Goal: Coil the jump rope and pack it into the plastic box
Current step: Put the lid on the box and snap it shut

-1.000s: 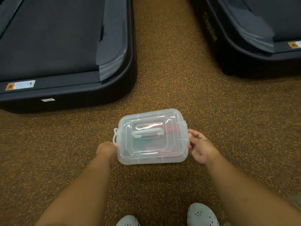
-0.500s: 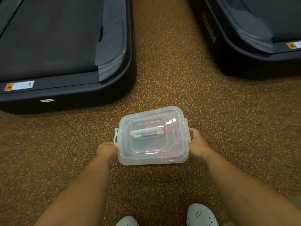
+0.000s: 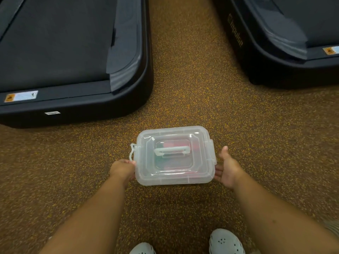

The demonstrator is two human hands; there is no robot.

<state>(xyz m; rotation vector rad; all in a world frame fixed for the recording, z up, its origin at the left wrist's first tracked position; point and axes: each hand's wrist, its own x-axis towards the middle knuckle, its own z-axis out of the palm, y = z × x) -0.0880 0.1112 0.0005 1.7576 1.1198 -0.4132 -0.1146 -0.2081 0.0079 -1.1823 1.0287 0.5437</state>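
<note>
A translucent plastic box (image 3: 174, 176) with its lid on and a white carry handle (image 3: 172, 150) is held above the floor in front of me. Blurred red and green shapes inside it are the jump rope (image 3: 171, 144), seen faintly through the lid. My left hand (image 3: 122, 170) grips the box's near left corner, just below a white latch (image 3: 132, 152) that sticks out loose. My right hand (image 3: 228, 169) is beside the right end, palm toward the box and thumb raised, fingertips touching the near right corner. The right latch (image 3: 212, 149) lies flat against the box.
Two black treadmill decks flank me: one (image 3: 73, 103) at the left, one (image 3: 275, 70) at the upper right. A strip of brown speckled floor (image 3: 183, 79) runs between them. My white shoes (image 3: 226, 241) stand at the bottom edge.
My right hand went from closing on the right latch to spread open with the thumb lifted off. The box shifted slightly. My left hand stayed at its corner.
</note>
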